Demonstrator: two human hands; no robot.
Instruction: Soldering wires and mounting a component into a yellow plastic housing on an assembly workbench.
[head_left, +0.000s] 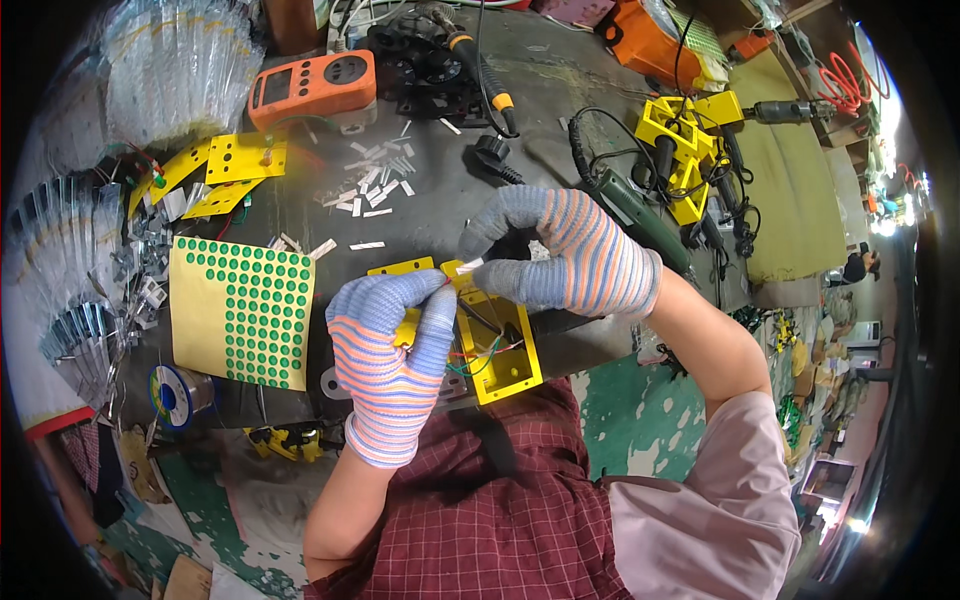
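Both my hands wear striped knit gloves with blue-grey fingertips. In my right hand [575, 255], a small white strip [468, 267] sits between thumb and forefinger. My left hand [392, 345] is closed in a pinch close beside it; a bit of red shows at the fingertips, but what they hold is mostly hidden. Below the fingers lies an open yellow box [518, 385], tilted near the table's front edge. Thin red and green wires [484, 358] and a black one run inside it. Another yellow plate [402, 267] shows partly behind my left hand.
Loose white strips [375, 180] are scattered ahead. At left lie a sheet of green round stickers [245, 310], a solder spool [182, 397] and yellow plates [240, 160]. An orange meter [312, 88] and a soldering iron [482, 75] are farther back; yellow housings [685, 150] with cables lie right.
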